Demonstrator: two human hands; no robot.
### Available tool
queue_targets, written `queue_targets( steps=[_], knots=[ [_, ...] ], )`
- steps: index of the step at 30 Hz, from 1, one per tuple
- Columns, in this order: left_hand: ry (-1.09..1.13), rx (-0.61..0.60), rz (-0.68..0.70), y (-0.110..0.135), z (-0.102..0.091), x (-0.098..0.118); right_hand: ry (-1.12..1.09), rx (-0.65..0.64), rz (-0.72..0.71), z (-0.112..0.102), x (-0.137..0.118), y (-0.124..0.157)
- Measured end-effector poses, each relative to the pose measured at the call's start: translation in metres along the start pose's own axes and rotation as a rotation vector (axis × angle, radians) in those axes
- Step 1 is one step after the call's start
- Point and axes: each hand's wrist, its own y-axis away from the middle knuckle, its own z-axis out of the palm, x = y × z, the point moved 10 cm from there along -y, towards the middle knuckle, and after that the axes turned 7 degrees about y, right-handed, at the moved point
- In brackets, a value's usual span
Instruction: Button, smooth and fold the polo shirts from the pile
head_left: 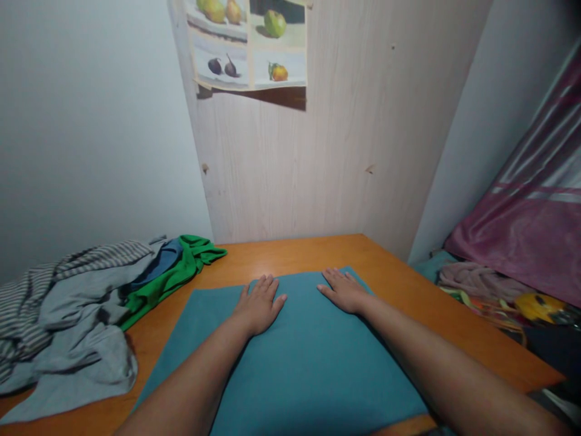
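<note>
On the orange-brown wooden table (pixel 290 253) before you: one teal sheet (pixel 308 357), four-cornered, spread flat and smooth across the middle, its far edge short of the table's far edge; whether cloth or another material, you cannot tell for certain.

Upon the sheet, your left hand (pixel 258 306): palm down, fingers extended and slightly parted, thumb out to the right, fingertips at the far edge. Your right hand (pixel 342 290): likewise flat and opened out, thumb to the left, fingertips at the far edge, just beside the far right corner. Both forearms bare.

To your left, apart from the sheet, one heap of fabrics: a grey cloth (pixel 82 363), crumpled, nearest you; a black-and-white striped cloth (pixel 27 290); a blue cloth (pixel 158 263); a bright green cloth (pixel 158 293), at the heap's right side.

Beyond the table: a pale wood-grain panel (pixel 290 169), bearing a sheet of fruit pictures (pixel 275 24) with pears, a green apple, figs and an orange fruit.

To your right, off the table: a glossy pink curtain (pixel 540 236), a folded mauve cloth (pixel 472 278) and a yellow article (pixel 538 307), indistinct.
</note>
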Motion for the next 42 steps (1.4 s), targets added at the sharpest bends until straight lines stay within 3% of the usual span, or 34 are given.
queue_targets(
  steps=[6, 11, 16, 21, 25, 28, 36, 42],
  knots=[
    [0.003, 0.004, 0.012, -0.002, 0.001, -0.002, 0.013, 0.001, 0.161, 0.0, 0.047, 0.004],
    [0.024, -0.003, 0.029, -0.006, 0.0, -0.004, 0.019, 0.029, 0.283, -0.014, 0.075, 0.023],
    [0.061, 0.048, 0.017, 0.013, -0.023, -0.014, -0.006, 0.079, 0.2, -0.027, 0.056, 0.048],
    [0.071, 0.075, -0.05, 0.068, -0.046, -0.043, -0.04, 0.11, 0.075, -0.018, 0.029, 0.079],
    [0.023, 0.042, -0.127, 0.117, -0.041, -0.068, 0.015, 0.073, 0.089, 0.003, 0.034, 0.096],
    [0.009, 0.024, -0.156, 0.138, -0.03, -0.081, 0.043, 0.062, 0.121, 0.012, 0.04, 0.101],
    [0.024, 0.04, -0.168, 0.144, -0.027, -0.085, 0.058, 0.068, 0.109, 0.012, 0.044, 0.099],
    [0.089, 0.095, -0.2, 0.156, -0.042, -0.091, 0.091, 0.155, 0.122, 0.013, 0.05, 0.092]
  ],
)
